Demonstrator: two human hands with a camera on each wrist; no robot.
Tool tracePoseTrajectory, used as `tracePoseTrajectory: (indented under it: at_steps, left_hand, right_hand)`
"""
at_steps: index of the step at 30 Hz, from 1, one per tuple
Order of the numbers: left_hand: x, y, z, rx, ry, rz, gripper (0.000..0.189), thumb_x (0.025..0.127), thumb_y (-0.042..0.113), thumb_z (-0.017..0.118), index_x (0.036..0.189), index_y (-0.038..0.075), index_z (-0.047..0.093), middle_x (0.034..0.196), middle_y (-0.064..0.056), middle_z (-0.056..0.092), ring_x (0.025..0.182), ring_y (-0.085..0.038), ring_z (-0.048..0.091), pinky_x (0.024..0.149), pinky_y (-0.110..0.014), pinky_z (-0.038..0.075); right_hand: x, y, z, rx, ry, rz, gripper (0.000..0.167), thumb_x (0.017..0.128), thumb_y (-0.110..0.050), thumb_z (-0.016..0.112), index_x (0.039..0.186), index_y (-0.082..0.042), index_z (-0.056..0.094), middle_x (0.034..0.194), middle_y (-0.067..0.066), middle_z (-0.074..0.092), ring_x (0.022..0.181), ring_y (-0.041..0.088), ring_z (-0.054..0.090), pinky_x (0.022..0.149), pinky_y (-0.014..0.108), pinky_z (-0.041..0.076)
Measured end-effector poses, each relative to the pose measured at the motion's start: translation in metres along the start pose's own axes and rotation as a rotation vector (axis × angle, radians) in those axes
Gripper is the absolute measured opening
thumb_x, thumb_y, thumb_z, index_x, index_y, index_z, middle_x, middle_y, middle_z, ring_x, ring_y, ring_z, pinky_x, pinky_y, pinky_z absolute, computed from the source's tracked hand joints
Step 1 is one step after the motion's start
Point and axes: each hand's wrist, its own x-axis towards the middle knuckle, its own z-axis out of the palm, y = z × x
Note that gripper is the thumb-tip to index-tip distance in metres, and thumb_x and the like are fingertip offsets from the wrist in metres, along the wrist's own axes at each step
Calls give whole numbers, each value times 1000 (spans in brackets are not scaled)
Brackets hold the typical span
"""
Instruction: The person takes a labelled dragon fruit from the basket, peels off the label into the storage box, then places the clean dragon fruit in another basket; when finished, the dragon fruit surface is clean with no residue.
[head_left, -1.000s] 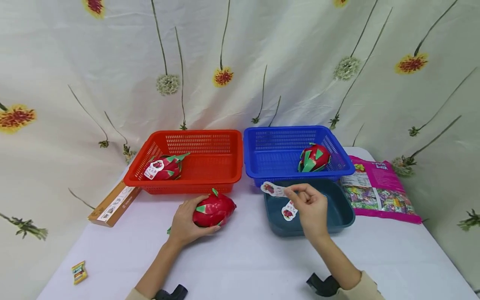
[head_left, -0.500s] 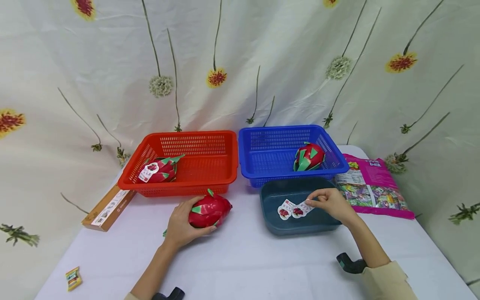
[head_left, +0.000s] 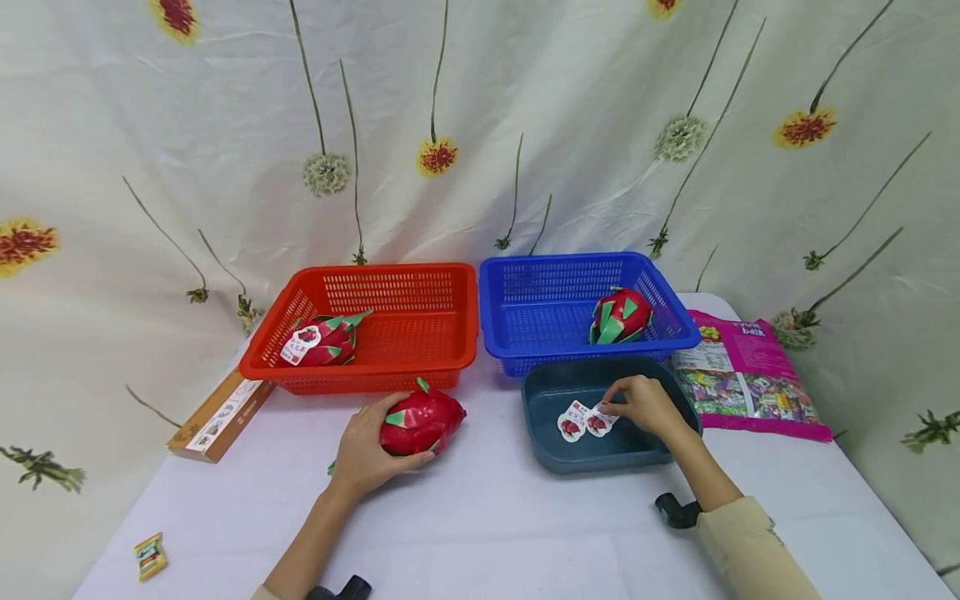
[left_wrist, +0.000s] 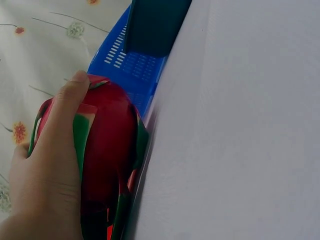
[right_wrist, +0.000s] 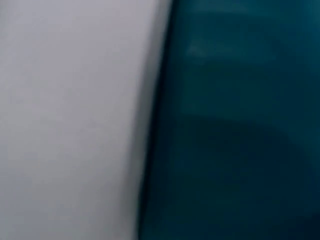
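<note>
My left hand (head_left: 366, 450) is wrapped round a red dragon fruit (head_left: 431, 421) with green scales, lying on the white cloth. In the left wrist view the thumb (left_wrist: 67, 115) lies along the dragon fruit (left_wrist: 110, 135). Over the dark teal tray (head_left: 542, 454), my right hand (head_left: 649, 406) pinches the upper end of a white dragon-fruit label (head_left: 600, 423). A second such label (head_left: 570, 425) lies beside it in the tray, their edges overlapping. The right wrist view is blurred and shows only the tray (right_wrist: 235, 100) and cloth, without the hand.
Behind stand a red basket (head_left: 397, 379) with a labelled dragon fruit (head_left: 330, 343) and a blue basket (head_left: 540, 321) with another dragon fruit (head_left: 621, 317). A pink candy bag (head_left: 757, 375) lies right; a brown box (head_left: 217, 421) and a small yellow packet (head_left: 151, 557) lie left.
My right hand has lowered its label from above the tray's left rim into the tray, shifting right and then slightly back left. The left hand keeps its grip on the dragon fruit.
</note>
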Motion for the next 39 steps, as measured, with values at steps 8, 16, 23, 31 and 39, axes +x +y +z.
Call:
tracePoseTrajectory:
  at_steps: [8, 16, 23, 31, 39]
  left_hand:
    - [0, 1, 0, -10, -2, -13, 88, 53, 46, 86, 129, 22, 49, 121, -3, 55, 108, -23, 50, 74, -49, 52]
    - [0, 0, 0, 1, -10, -13, 87, 55, 49, 84, 129, 21, 48, 122, -4, 55, 108, -23, 51, 74, -48, 52]
    - [1, 0, -1, -2, -5, -11, 86, 55, 49, 84, 129, 19, 49, 121, -3, 56, 108, -23, 51, 74, -48, 52]
    - [1, -1, -1, 0, 2, -11, 86, 56, 49, 83, 128, 17, 50, 121, -3, 56, 108, -22, 51, 75, -48, 52]
    - [0, -1, -2, 6, 4, -10, 85, 56, 51, 83, 128, 20, 49, 119, -3, 57, 107, -23, 52, 75, -48, 52]
  right_hand:
    - [-2, -3, 0, -139, -97, 35, 35, 70, -32, 80, 94, -8, 73, 95, 15, 67, 68, 17, 53, 62, 34, 51]
    - [-11, -8, -2, -306, -149, 21, 54, 69, -45, 77, 111, -11, 69, 84, 17, 66, 57, 17, 44, 48, 28, 42]
    - [-15, -8, 2, -435, -159, -26, 67, 71, -56, 69, 120, -10, 63, 57, 3, 49, 56, 17, 42, 46, 26, 41]
    - [-13, -8, 2, -582, -176, -49, 81, 72, -67, 60, 127, -9, 57, 51, 2, 36, 48, 17, 35, 40, 26, 29]
    - [-20, -15, -13, -336, -108, -44, 76, 75, -56, 66, 125, 1, 56, 45, -2, 32, 41, 12, 27, 39, 23, 26]
